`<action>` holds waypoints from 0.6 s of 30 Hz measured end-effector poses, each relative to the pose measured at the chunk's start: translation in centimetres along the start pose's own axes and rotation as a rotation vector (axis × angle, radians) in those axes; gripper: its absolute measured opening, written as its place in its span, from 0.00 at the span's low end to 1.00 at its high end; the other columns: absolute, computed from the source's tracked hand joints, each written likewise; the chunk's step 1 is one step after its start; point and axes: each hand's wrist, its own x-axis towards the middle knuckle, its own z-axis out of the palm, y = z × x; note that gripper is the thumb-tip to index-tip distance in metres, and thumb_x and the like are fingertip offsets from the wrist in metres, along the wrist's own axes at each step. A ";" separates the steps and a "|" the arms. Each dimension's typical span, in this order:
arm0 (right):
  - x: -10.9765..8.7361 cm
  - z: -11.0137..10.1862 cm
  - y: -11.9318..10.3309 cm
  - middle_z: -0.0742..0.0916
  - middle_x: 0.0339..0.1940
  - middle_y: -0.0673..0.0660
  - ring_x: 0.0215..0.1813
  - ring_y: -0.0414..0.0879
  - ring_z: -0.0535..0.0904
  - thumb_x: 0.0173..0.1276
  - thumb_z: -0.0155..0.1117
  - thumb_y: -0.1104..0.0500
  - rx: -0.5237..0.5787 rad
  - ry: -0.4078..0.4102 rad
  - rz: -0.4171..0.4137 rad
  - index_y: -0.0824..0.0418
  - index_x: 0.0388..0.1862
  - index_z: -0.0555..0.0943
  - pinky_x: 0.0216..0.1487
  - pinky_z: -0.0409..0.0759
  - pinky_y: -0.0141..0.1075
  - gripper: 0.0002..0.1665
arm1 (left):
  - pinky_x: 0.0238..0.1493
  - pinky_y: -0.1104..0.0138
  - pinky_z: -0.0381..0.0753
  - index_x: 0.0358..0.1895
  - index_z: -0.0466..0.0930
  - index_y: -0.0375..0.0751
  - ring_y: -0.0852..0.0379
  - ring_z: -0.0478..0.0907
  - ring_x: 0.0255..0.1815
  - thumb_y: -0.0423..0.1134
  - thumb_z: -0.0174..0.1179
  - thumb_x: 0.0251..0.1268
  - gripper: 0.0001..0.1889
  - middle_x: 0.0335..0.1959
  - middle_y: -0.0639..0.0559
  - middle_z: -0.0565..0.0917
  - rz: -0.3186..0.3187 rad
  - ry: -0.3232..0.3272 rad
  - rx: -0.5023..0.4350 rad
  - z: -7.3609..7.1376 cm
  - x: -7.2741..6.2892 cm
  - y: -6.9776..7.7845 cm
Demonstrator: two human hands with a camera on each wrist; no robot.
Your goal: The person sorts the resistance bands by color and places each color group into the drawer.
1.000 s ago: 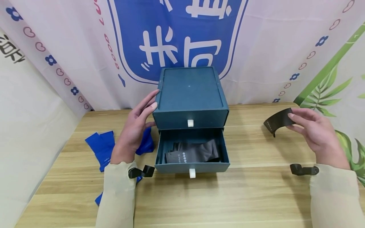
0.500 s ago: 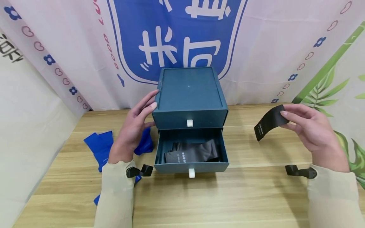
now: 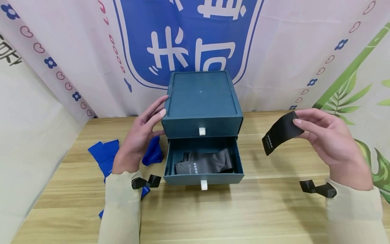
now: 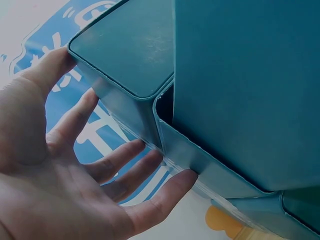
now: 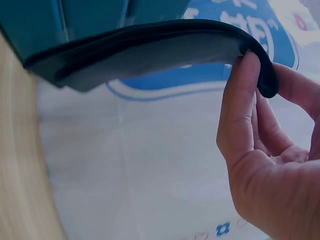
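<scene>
Teal two-drawer box (image 3: 201,95), lower drawer (image 3: 179,180) pulled out

At far left we list blue strips (image 3: 106,155) on the wooden worktop (image 3: 259,210), partly hidden by a sleeve (image 3: 120,210). Next, the left hand (image 3: 134,139): fingers spread, tips against the box's left side, gripping nothing. At centre, the box: upper drawer (image 3: 182,128) closed, lower drawer containing lettered black strips (image 3: 210,162). At right we record the right hand (image 3: 333,144), thumb and fingers pinching one end of a printed black strip (image 3: 280,132), raised above the worktop, apart from the box.
</scene>
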 end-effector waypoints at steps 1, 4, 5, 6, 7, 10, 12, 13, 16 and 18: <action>-0.1 0.4 -0.1 0.93 0.46 0.58 0.41 0.47 0.92 0.77 0.46 0.83 0.001 0.001 -0.010 0.71 0.57 0.86 0.43 0.90 0.35 0.24 | 0.76 0.35 0.68 0.81 0.68 0.72 0.50 0.59 0.85 0.56 0.56 0.83 0.27 0.86 0.59 0.63 0.001 -0.001 0.000 0.0 0.0 0.0; -0.3 1.8 -0.5 0.93 0.46 0.60 0.39 0.48 0.92 0.77 0.44 0.84 0.020 -0.002 -0.057 0.73 0.56 0.86 0.40 0.90 0.34 0.25 | 0.76 0.34 0.68 0.81 0.68 0.72 0.50 0.59 0.85 0.56 0.56 0.83 0.27 0.86 0.58 0.63 0.001 0.001 0.001 0.1 0.1 0.0; -0.4 2.2 -0.7 0.92 0.45 0.61 0.39 0.49 0.92 0.76 0.43 0.85 0.037 -0.014 -0.077 0.74 0.56 0.85 0.40 0.90 0.34 0.25 | 0.76 0.34 0.68 0.81 0.68 0.72 0.50 0.59 0.85 0.56 0.56 0.83 0.28 0.87 0.58 0.63 0.001 0.001 0.002 0.1 0.1 0.0; -0.4 2.6 -0.9 0.92 0.45 0.62 0.39 0.50 0.92 0.76 0.42 0.85 0.058 -0.025 -0.096 0.75 0.56 0.84 0.40 0.90 0.35 0.25 | 0.76 0.34 0.67 0.81 0.68 0.72 0.50 0.59 0.85 0.56 0.56 0.83 0.28 0.87 0.58 0.63 0.003 0.000 0.002 0.1 0.1 0.0; -0.5 3.0 -1.1 0.92 0.45 0.64 0.39 0.51 0.92 0.75 0.42 0.86 0.085 -0.036 -0.114 0.77 0.57 0.83 0.41 0.90 0.35 0.25 | 0.76 0.34 0.67 0.81 0.68 0.72 0.49 0.59 0.85 0.56 0.56 0.83 0.28 0.87 0.58 0.63 0.004 0.001 0.004 0.1 0.1 0.0; -0.7 4.5 -1.8 0.92 0.45 0.65 0.40 0.51 0.91 0.74 0.40 0.87 0.139 -0.049 -0.155 0.78 0.57 0.83 0.43 0.90 0.35 0.25 | 0.76 0.34 0.67 0.81 0.68 0.72 0.49 0.59 0.85 0.57 0.55 0.83 0.28 0.87 0.58 0.63 0.004 0.005 0.005 0.1 0.1 0.0; -0.9 6.2 -2.3 0.92 0.44 0.62 0.40 0.48 0.90 0.72 0.42 0.88 0.101 -0.011 -0.184 0.78 0.55 0.83 0.44 0.90 0.32 0.25 | 0.76 0.35 0.68 0.81 0.68 0.73 0.49 0.59 0.85 0.57 0.55 0.83 0.28 0.87 0.58 0.63 0.002 0.006 0.007 0.1 0.1 0.0; -1.1 7.0 -2.6 0.92 0.44 0.61 0.41 0.47 0.90 0.71 0.44 0.88 0.075 0.008 -0.199 0.79 0.55 0.83 0.45 0.90 0.31 0.24 | 0.76 0.35 0.68 0.81 0.67 0.73 0.49 0.59 0.85 0.57 0.55 0.83 0.28 0.87 0.59 0.63 0.000 0.007 0.008 0.1 0.1 -0.1; -1.2 9.0 -2.8 0.91 0.44 0.61 0.43 0.46 0.90 0.67 0.45 0.91 0.051 0.017 -0.268 0.81 0.53 0.83 0.48 0.90 0.31 0.25 | 0.76 0.37 0.69 0.81 0.67 0.73 0.49 0.58 0.85 0.58 0.55 0.83 0.28 0.87 0.59 0.63 -0.004 0.009 0.009 0.1 0.0 0.0; -1.3 9.8 -2.7 0.91 0.44 0.63 0.43 0.48 0.90 0.66 0.46 0.92 0.064 0.000 -0.302 0.84 0.53 0.82 0.49 0.91 0.33 0.24 | 0.76 0.36 0.68 0.81 0.68 0.73 0.50 0.58 0.85 0.58 0.55 0.83 0.28 0.87 0.59 0.63 -0.004 0.011 0.009 0.1 0.0 0.0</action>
